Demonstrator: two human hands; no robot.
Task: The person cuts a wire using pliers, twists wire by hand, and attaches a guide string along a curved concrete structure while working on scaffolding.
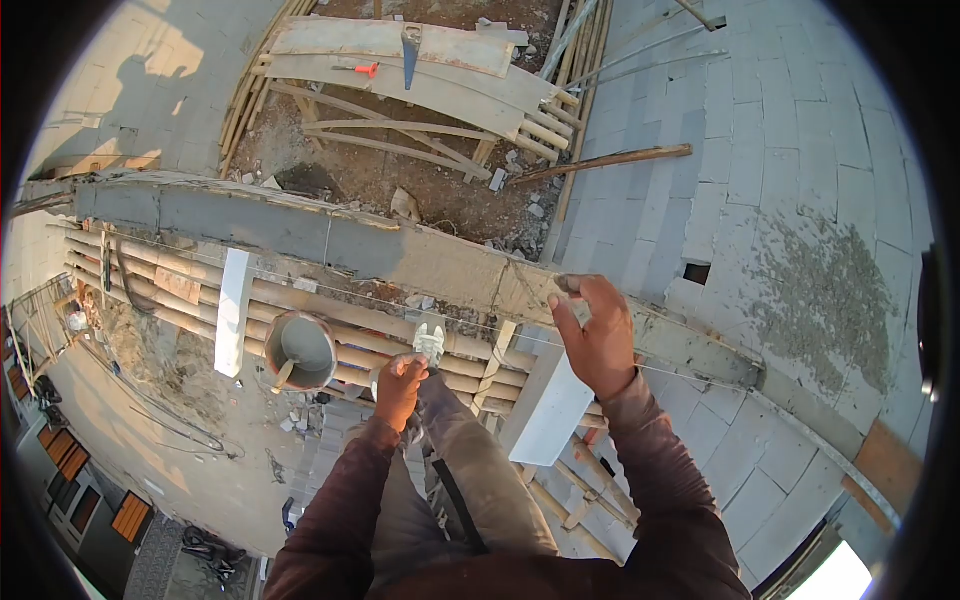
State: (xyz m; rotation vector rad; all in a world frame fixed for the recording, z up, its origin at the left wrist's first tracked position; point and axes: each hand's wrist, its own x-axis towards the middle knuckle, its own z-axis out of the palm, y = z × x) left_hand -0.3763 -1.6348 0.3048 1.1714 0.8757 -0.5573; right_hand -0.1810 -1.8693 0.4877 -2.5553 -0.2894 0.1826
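Note:
My right hand [598, 340] is raised over the narrow wall top [450, 265], its fingers bent and the thumb apart from them. The fingertips look grey, and I see nothing held there. My left hand [400, 392] is curled closed in front of my legs; whatever is inside it, if anything, is hidden. A thin string runs along the near side of the wall. Wet grey mortar [270, 230] coats the wall's left stretch. Below my right hand lies a white block [550, 408]. To the left of my left hand stands a bucket of mortar [303, 345] with a tool handle [284, 375] sticking out.
Bamboo poles [350, 355] form the scaffold under my feet, with a drop to the ground on the left. Another white block [232, 312] lies across them. Beyond the wall, boards [440, 80] carry a handsaw [411, 58] and an orange-handled tool [367, 70]. Mortar splatter [820, 290] marks the right-hand blockwork.

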